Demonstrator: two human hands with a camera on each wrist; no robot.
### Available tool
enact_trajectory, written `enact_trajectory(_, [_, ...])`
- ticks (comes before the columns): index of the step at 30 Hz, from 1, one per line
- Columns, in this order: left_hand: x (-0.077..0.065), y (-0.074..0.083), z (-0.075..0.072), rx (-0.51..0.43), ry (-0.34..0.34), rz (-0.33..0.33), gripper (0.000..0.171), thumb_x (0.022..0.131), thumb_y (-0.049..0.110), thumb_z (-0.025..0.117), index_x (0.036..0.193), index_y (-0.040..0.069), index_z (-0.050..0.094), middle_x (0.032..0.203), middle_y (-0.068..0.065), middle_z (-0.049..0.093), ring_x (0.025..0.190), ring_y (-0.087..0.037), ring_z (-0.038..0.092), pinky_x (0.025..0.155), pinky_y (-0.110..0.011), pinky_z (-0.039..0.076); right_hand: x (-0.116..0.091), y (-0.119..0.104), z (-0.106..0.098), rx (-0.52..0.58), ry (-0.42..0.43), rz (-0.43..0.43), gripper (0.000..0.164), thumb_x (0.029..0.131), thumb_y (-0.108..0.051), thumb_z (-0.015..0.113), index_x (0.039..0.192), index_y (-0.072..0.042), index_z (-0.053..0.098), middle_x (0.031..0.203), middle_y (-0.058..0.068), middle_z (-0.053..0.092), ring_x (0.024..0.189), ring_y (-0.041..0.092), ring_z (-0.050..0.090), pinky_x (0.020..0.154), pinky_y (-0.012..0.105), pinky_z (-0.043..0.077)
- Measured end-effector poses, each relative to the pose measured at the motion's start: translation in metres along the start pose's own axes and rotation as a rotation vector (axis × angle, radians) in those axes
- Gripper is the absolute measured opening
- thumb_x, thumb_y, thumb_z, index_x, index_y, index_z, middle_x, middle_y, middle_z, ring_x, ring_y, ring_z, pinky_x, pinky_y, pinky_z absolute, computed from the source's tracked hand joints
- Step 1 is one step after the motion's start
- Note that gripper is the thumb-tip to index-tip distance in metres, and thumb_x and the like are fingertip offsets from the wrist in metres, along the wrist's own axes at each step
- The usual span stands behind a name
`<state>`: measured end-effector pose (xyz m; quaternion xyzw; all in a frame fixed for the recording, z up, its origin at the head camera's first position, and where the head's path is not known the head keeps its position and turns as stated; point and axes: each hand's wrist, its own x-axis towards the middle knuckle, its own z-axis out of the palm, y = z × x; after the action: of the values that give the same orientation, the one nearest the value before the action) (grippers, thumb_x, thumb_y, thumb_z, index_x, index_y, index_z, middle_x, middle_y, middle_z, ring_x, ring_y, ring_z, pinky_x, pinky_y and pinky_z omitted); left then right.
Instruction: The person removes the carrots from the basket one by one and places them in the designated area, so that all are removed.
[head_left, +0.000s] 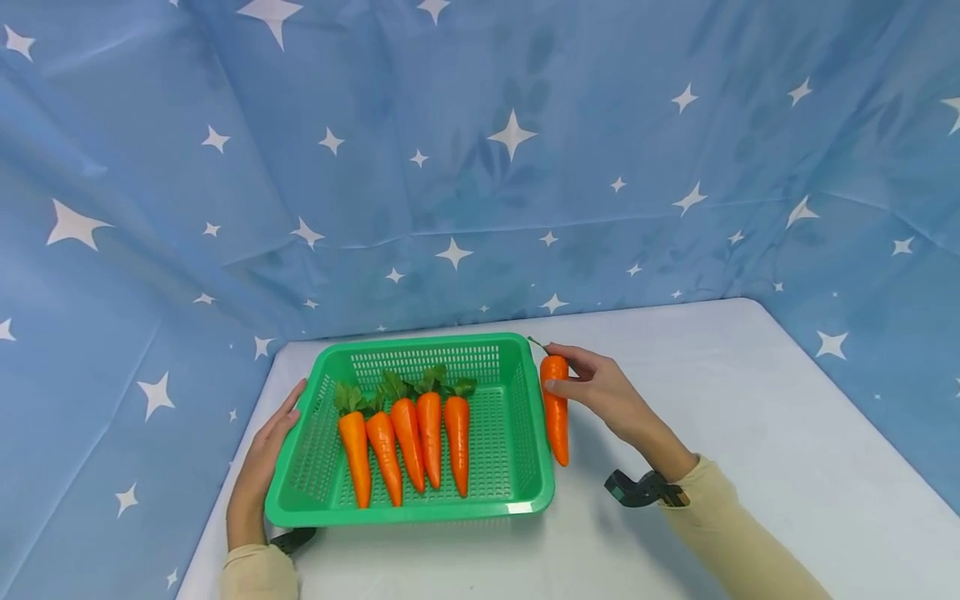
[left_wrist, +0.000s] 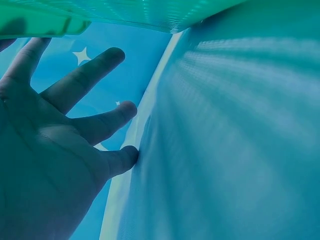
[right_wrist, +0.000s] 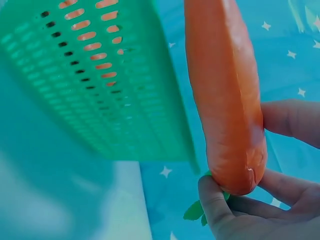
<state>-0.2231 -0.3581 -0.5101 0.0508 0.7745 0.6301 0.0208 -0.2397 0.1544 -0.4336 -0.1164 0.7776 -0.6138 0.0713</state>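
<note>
The carrot (head_left: 556, 412) I hold is right of the middle of the head frame, just outside the basket's right rim, its thick end up and its narrow tip pointing down the frame. My right grip (head_left: 600, 387) pinches it near the thick end, thumb on the near face and fingers round the top; a bit of green leaf (right_wrist: 194, 211) pokes out by my fingertips at the bottom of the right wrist frame. Just to the left is the green basket (head_left: 491, 450), across the lower middle of the head frame, with slotted walls. Five more carrots (head_left: 431, 437) lie side by side in its left and middle part, leafy tops toward the upper edge, with bare mesh to their right. My left grip (head_left: 264, 442) rests along the basket's left side, lower left in the head frame; the left wrist frame shows its fingers spread. I wear a black wrist strap (head_left: 637, 490) on each arm, below beige sleeves (head_left: 731, 525). Under everything is a white worktop (head_left: 750, 417), and behind it, filling the upper frame, hangs a blue curtain (head_left: 600, 108) with white stars.
</note>
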Motion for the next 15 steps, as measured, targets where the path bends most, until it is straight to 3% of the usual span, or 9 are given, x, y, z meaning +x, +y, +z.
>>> enact_trajectory(6, [0.002,0.001,-0.001,0.007,0.001,0.01,0.057,0.119,0.038,0.036,0.173,0.025,0.025,0.178,0.004,0.017,0.15,0.001,0.025,0.102,-0.011,0.036,-0.002,0.012,-0.005,0.005,0.003,0.003,0.063,0.101,-0.013,0.072,0.157,0.005,0.049,0.153,0.025,0.055,0.143,0.045,0.05,0.11,0.054,0.048])
enact_trajectory(15, [-0.002,0.0,0.001,-0.014,-0.011,0.019,0.056,0.12,0.037,0.034,0.174,0.025,0.023,0.178,0.001,0.015,0.141,0.008,0.033,0.101,-0.013,0.041,-0.005,0.037,-0.005,0.004,0.005,0.025,0.064,0.1,-0.011,0.072,0.158,0.006,0.048,0.156,0.029,0.051,0.138,0.046,0.055,0.108,0.052,0.051])
